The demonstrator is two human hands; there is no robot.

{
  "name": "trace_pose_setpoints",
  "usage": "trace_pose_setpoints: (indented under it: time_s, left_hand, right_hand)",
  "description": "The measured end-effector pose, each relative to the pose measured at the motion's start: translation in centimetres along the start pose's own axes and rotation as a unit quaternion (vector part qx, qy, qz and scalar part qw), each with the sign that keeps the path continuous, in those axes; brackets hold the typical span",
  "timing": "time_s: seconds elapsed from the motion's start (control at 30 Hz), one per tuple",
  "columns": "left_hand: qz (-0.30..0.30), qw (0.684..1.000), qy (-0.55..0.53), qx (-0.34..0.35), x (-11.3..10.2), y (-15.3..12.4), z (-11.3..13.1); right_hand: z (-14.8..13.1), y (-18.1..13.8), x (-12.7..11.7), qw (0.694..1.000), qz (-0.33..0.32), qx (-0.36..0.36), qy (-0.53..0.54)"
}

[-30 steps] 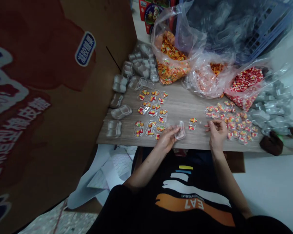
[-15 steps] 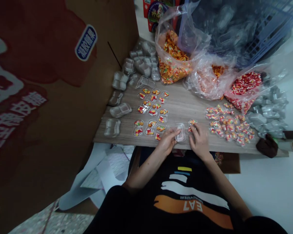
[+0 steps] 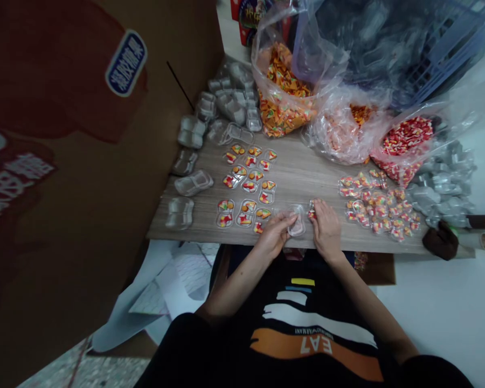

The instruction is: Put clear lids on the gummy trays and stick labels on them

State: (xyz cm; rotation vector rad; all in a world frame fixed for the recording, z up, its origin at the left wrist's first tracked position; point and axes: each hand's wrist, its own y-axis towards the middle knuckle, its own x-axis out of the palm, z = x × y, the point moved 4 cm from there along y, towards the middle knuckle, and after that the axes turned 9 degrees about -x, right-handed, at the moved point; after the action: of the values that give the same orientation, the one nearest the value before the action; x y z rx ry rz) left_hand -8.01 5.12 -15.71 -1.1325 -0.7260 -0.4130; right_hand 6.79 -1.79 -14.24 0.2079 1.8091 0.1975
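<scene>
Cardboard takes up your whole left side: a tall brown carton point(image 3: 64, 178) printed in red stands hard against the left end of the wooden table point(image 3: 299, 172). At the far right a blue crate point(image 3: 436, 43) sits behind three clear bags of sweets. From left to right these are the orange bag point(image 3: 285, 105), the pale pink bag point(image 3: 341, 132) and the red bag point(image 3: 406, 140). Right of the red bag lies a loose pile of empty trays point(image 3: 444, 186). The stacked empty trays point(image 3: 226, 99) crowd the far left corner, with a few more strung down the left edge. Left of centre, rows of filled trays point(image 3: 246, 183) lie in neat order, and a looser heap of filled trays point(image 3: 374, 207) lies well to the right. A dark brown lump point(image 3: 440, 242) rests at the near right edge, beside a cardboard tube point(image 3: 479, 241).

Your hands are at the near edge of the table. Your left hand point(image 3: 272, 234) pinches the left rim of a clear tray point(image 3: 298, 222), which sits on the table between your two hands. Your right hand point(image 3: 326, 229) lies palm down just beside that tray, fingers curled, with its fingertips on some small sweets point(image 3: 312, 213). Whether it grips them cannot be told from this view.
</scene>
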Motion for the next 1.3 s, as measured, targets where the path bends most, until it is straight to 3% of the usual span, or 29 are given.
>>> trace_pose_setpoints:
  time_s: [0.13,0.27,0.5,0.67,0.77,0.87,1.0,1.07,1.17,1.3]
  left_hand:
    - [-0.012,1.000,-0.002,0.005,0.3,0.0,0.0]
    - [-0.006,1.000,0.005,0.005,0.3,-0.1,0.1]
    - [-0.009,1.000,0.024,-0.008,0.5,0.0,0.1]
    - [-0.006,0.999,0.029,-0.023,1.7,0.3,-0.9]
    - [-0.009,1.000,0.016,0.001,2.4,-0.6,-0.4]
    - [-0.019,0.998,0.003,0.063,2.3,-2.8,2.4]
    - [0.042,0.972,-0.018,0.229,0.2,-6.4,8.4]
    - [0.068,0.960,-0.030,0.270,-1.0,-7.5,10.3]
    - [0.089,0.957,-0.045,0.271,-2.2,-7.9,10.8]
    - [0.091,0.966,-0.062,0.234,-2.6,-7.2,9.3]
  right_hand:
    - [0.0,0.0,0.2,0.998,-0.054,-0.016,-0.027]
    - [-0.1,0.1,0.1,0.997,-0.064,-0.023,-0.040]
    - [3.4,-0.2,-1.7,0.998,-0.046,-0.013,-0.034]
    - [5.3,0.3,-4.8,0.995,0.039,0.081,-0.032]
    - [3.2,1.2,-4.4,0.985,0.054,0.121,0.107]
    - [-1.2,2.2,-2.0,0.971,-0.013,0.084,0.225]
    - [-7.1,3.2,1.2,0.980,-0.101,-0.019,0.170]
    - [-9.1,3.8,2.1,0.982,-0.113,-0.045,0.144]
    - [-10.7,4.4,2.6,0.987,-0.094,-0.053,0.119]
    - [-11.3,4.5,3.0,0.990,-0.077,-0.069,0.095]
